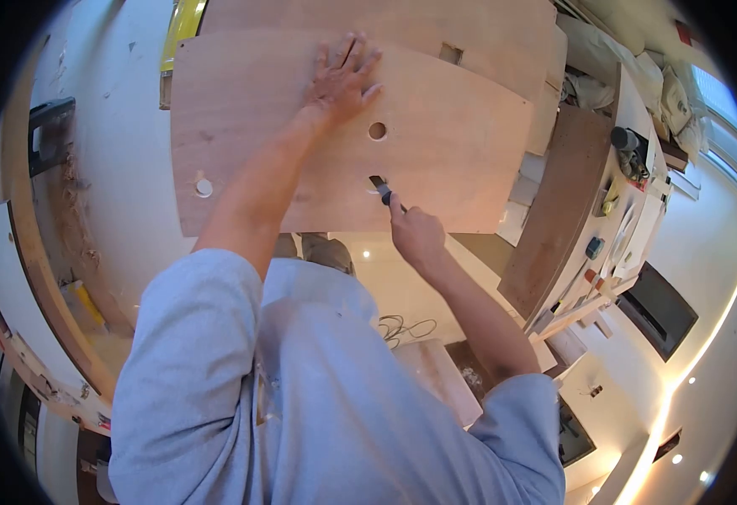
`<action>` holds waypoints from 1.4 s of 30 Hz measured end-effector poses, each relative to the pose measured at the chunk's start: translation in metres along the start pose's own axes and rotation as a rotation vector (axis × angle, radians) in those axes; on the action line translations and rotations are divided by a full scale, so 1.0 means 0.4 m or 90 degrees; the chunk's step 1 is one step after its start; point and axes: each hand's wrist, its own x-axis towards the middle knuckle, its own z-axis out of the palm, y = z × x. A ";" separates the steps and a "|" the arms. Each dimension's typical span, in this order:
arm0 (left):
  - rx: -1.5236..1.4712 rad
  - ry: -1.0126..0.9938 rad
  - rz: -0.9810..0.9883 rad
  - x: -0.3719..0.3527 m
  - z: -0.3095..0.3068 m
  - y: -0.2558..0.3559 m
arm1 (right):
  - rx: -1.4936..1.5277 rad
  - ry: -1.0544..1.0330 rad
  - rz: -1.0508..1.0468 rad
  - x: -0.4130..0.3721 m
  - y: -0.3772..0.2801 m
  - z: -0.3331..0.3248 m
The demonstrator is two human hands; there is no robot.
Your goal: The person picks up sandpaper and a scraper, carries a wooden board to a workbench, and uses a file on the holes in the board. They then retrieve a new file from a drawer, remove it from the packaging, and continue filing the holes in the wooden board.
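A plywood sheet lies in front of me, pierced by round holes. My left hand rests flat on it near the far edge, fingers spread and holding nothing. Closer to my body, my right hand is wrapped round the dark handle of a flat-bladed tool. The tip of that blade is at a hole close to the near edge, and part of it is hidden there. Just beyond sits another round hole, and a third hole is at the sheet's left end.
Another wooden board with a square cutout lies beyond the sheet. To the right, a workbench carries several hand tools. A yellow level-like bar is at the far left corner. A thin cable coils on the floor below.
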 end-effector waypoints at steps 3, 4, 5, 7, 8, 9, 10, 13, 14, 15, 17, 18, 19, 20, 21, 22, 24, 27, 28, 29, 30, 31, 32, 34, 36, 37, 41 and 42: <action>-0.001 0.001 0.011 0.006 0.006 -0.004 | 0.023 -0.008 -0.014 -0.083 0.037 -0.099; 0.004 -0.012 0.009 0.008 -0.001 -0.004 | 0.008 -0.052 -0.005 -0.140 0.043 -0.178; 0.007 -0.027 0.005 0.004 -0.002 0.000 | 0.017 -0.108 0.010 -0.199 0.043 -0.225; -0.019 -0.015 0.003 0.004 0.001 -0.001 | 0.128 -0.149 0.024 -0.269 0.047 -0.226; -0.032 -0.008 0.006 0.008 -0.001 0.000 | 0.232 -0.136 0.026 -0.287 0.049 -0.183; -0.031 -0.012 0.005 0.014 -0.003 0.001 | 0.333 -0.118 0.025 -0.284 0.055 -0.142; -0.026 -0.013 -0.002 0.017 -0.004 -0.001 | 0.445 -0.046 0.013 -0.242 0.031 -0.104; -0.030 -0.017 0.003 -0.002 0.000 0.005 | 0.831 -0.054 0.093 -0.063 -0.080 -0.004; -0.031 -0.006 0.006 0.005 -0.003 0.003 | 1.001 -0.113 0.181 -0.058 -0.096 -0.016; -0.024 -0.011 0.005 0.007 -0.003 0.007 | 1.169 -0.175 0.269 -0.055 -0.106 -0.039; -0.005 -0.021 0.003 0.012 0.001 0.002 | 1.428 -0.258 0.365 -0.080 -0.103 -0.104; 0.000 -0.027 0.005 0.007 -0.004 0.004 | 1.524 -0.281 0.384 -0.141 -0.097 -0.136; 0.006 -0.030 0.005 0.012 -0.008 0.003 | 1.586 -0.302 0.370 -0.184 -0.091 -0.164; 0.010 -0.038 0.005 0.008 -0.006 0.003 | 1.649 -0.327 0.362 -0.232 -0.090 -0.186; 0.003 -0.036 0.007 -0.001 -0.003 0.007 | 1.712 -0.351 0.359 -0.260 -0.093 -0.192; -0.003 -0.027 0.008 0.002 -0.003 0.008 | 1.707 -0.324 0.362 -0.245 -0.108 -0.187; -0.008 -0.012 0.010 0.013 -0.007 0.004 | 1.694 -0.268 0.357 -0.165 -0.166 -0.176; -0.013 -0.013 0.010 0.006 -0.010 0.006 | 1.450 -0.206 0.399 -0.007 -0.202 -0.120; -0.013 -0.014 0.009 0.010 -0.009 0.004 | 1.385 -0.232 0.357 -0.014 -0.186 -0.125; -0.016 -0.020 0.009 0.009 -0.003 0.003 | 1.320 -0.260 0.323 -0.043 -0.154 -0.134; -0.025 -0.021 0.009 0.007 -0.006 0.006 | 1.255 -0.289 0.294 -0.080 -0.127 -0.135; -0.032 -0.022 0.007 0.010 -0.015 0.005 | 1.046 -0.185 0.210 -0.135 -0.112 -0.104; -0.040 -0.025 0.006 0.004 -0.017 0.005 | 0.836 -0.090 0.129 -0.210 -0.106 -0.055; -0.032 -0.021 0.008 0.003 -0.015 0.005 | 0.492 -0.069 0.058 -0.237 -0.110 -0.061; -0.022 -0.020 0.012 0.015 -0.018 0.008 | 0.230 -0.197 0.080 -0.210 -0.115 -0.091; -0.016 -0.023 0.011 0.013 -0.017 0.007 | 0.168 -0.149 0.071 -0.166 -0.106 -0.065; -0.032 -0.020 0.010 0.009 -0.004 -0.001 | -0.099 0.009 -0.014 0.025 -0.036 -0.032; -0.029 -0.023 0.005 0.012 -0.005 -0.004 | -0.161 0.032 -0.039 0.033 -0.030 -0.046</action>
